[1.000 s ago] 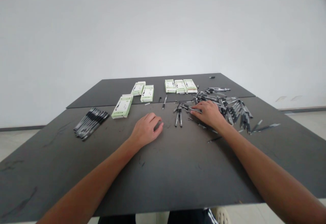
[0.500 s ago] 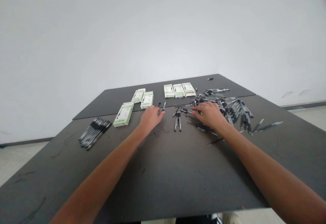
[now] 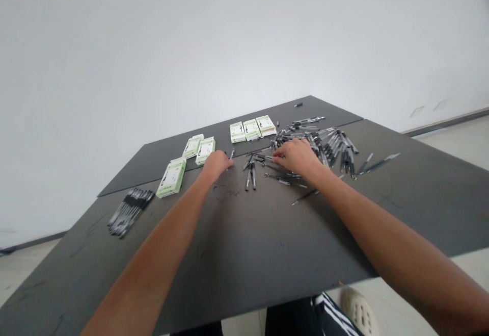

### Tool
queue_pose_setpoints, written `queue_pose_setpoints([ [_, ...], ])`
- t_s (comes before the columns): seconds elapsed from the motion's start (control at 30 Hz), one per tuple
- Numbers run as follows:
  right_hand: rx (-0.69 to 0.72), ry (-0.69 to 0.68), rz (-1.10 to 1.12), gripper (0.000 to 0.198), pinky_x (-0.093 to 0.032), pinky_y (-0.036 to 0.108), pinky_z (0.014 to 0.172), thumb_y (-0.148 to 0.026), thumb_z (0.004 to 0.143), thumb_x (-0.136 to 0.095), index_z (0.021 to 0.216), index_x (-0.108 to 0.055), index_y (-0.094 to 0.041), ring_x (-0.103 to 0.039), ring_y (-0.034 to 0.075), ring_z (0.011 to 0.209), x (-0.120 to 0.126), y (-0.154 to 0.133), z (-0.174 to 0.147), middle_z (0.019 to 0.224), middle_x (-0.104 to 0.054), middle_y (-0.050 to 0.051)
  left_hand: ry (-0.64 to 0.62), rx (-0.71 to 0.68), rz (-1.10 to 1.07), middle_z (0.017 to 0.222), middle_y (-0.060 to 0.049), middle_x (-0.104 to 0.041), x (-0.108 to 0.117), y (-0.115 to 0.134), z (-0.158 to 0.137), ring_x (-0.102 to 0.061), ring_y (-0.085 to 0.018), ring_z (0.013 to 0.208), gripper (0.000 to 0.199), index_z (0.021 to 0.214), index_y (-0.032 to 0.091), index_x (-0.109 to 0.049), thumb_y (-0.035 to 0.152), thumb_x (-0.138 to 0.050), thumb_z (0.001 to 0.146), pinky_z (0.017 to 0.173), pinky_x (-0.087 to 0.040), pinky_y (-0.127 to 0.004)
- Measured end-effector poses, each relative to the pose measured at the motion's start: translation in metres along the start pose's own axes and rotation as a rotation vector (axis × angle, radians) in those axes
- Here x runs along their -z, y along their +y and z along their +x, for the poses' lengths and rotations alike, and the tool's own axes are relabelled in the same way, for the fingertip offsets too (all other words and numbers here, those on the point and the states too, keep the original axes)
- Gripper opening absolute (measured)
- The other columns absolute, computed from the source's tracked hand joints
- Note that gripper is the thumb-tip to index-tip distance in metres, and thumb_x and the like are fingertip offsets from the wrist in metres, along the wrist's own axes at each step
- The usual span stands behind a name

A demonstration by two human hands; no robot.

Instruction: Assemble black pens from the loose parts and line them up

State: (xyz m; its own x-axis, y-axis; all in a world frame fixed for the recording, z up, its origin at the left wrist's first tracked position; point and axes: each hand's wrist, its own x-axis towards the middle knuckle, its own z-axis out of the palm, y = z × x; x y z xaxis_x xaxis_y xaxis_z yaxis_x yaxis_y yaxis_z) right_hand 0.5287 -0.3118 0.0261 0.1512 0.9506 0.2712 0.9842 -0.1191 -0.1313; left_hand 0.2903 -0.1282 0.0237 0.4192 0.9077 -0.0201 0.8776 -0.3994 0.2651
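Observation:
My left hand (image 3: 217, 163) is closed by the table seam, thumb and fingers at a short clear-and-black pen (image 3: 232, 153) whose end sticks up past the thumb. My right hand (image 3: 297, 155) rests at the near-left side of a loose heap of black pens (image 3: 332, 145). Its fingers are bent down and closed around a pen at the heap's edge; the fingertips are partly hidden. Between the hands, a few pens (image 3: 250, 175) lie pointing toward me. Thin dark refills or pen parts (image 3: 282, 176) are scattered just below my right hand.
A neat row of capped pens (image 3: 130, 211) lies at left, beside a green-and-white box (image 3: 171, 178). Two more boxes (image 3: 205, 150) stand behind it, and three boxes (image 3: 251, 129) sit farther back. Stray pens (image 3: 380, 163) lie at right on the dark table (image 3: 244, 254).
The camera view has tilted and shifted, so the table appears farther left. My left hand has closed in on the short pen. My right hand stays at the heap, fingers bent.

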Motion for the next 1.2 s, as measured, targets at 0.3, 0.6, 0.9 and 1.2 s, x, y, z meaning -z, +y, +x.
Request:
queue_pose_setpoints([
  [0.3, 0.011, -0.087, -0.032, 0.034, -0.044, 0.043, 0.095, -0.056, 0.098, -0.068, 0.105, -0.09, -0.031, -0.07, 0.033, 0.111, -0.009, 0.0, 0.002, 0.109, -0.085, 0.012, 0.066, 0.042, -0.569, 0.108, -0.006, -0.075, 0.008, -0.01, -0.059, -0.073, -0.02, 0.088, 0.03, 0.114, 0.014, -0.073, 0.042, -0.071, 0.105, 0.077, -0.063, -0.035],
  [0.6, 0.02, -0.187, -0.092, 0.024, -0.045, 0.045, 0.096, -0.045, 0.095, -0.071, 0.103, -0.091, -0.034, -0.076, 0.034, 0.107, -0.009, -0.001, 0.002, 0.101, -0.087, 0.009, -0.062, 0.115, -1.298, 0.081, -0.002, -0.074, -0.015, -0.019, -0.099, -0.05, -0.005, 0.052, 0.036, 0.103, 0.017, -0.07, 0.039, -0.084, 0.078, 0.046, -0.034, -0.016],
  [0.9, -0.014, -0.099, -0.013, 0.028, -0.049, 0.041, 0.091, -0.038, 0.092, -0.065, 0.097, -0.09, -0.024, -0.078, 0.033, 0.1, -0.01, -0.004, 0.001, 0.097, -0.086, 0.011, -0.121, 0.109, -1.604, 0.078, -0.003, -0.074, 0.013, -0.005, -0.117, -0.053, -0.005, 0.054, 0.03, 0.103, 0.014, -0.076, 0.025, -0.081, 0.076, 0.045, -0.033, -0.014],
  [1.2, -0.036, 0.113, 0.704, 0.038, -0.056, 0.037, 0.084, -0.047, 0.099, -0.065, 0.12, -0.082, -0.021, -0.078, 0.025, 0.088, 0.005, -0.022, -0.001, 0.098, -0.085, 0.006, -0.11, -0.073, -1.498, 0.095, -0.011, -0.085, 0.036, 0.0, -0.148, -0.063, -0.01, 0.066, 0.033, 0.104, 0.013, -0.082, 0.024, -0.089, 0.074, 0.058, -0.046, -0.019],
])
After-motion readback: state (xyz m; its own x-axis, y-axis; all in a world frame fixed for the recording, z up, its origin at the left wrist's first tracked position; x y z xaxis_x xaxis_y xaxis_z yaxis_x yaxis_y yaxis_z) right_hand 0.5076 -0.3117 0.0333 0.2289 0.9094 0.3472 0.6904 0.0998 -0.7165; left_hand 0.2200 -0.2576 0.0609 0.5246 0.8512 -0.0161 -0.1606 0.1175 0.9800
